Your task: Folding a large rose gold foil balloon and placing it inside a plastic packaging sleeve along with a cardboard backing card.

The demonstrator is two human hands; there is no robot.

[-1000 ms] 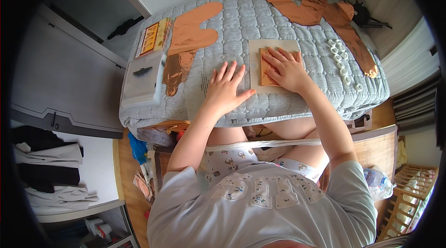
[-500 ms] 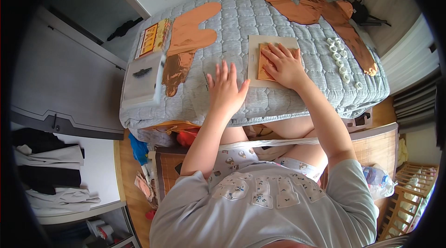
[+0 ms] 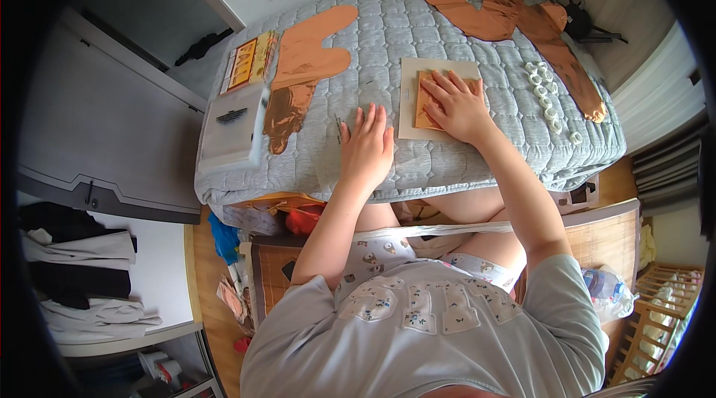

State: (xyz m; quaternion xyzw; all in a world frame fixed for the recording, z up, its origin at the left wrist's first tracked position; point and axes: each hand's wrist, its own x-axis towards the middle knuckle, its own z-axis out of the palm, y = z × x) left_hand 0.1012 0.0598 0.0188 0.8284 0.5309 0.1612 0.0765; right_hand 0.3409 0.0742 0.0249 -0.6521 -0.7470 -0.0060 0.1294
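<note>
My right hand [image 3: 456, 106] lies flat with fingers spread on a small square copper-orange sheet [image 3: 426, 118]. That sheet rests on a larger pale board [image 3: 407, 103] on the quilted grey bed cover. To the left of the board, my left hand [image 3: 365, 146] is over the cover with its fingers stretched out and nothing in them. Thin clear plastic with dark print [image 3: 337, 130] shows beside its fingers. Farther left is a flat copper foil balloon [image 3: 302, 55], its lower part shiny and crumpled. Whether the left palm touches the bed cannot be made out.
A translucent plastic case [image 3: 233, 133] and a yellow-red printed package [image 3: 250, 62] lie at the bed's left. Several white ribbon-like rolls [image 3: 548, 100] sit on the right, near another large copper foil piece [image 3: 477, 7]. A black router-like device [image 3: 582, 21] stands at the far right corner.
My left hand has turned slightly and its fingers have drawn closer together, with the thumb nearer to them. My right hand stays in place on the copper-orange sheet.
</note>
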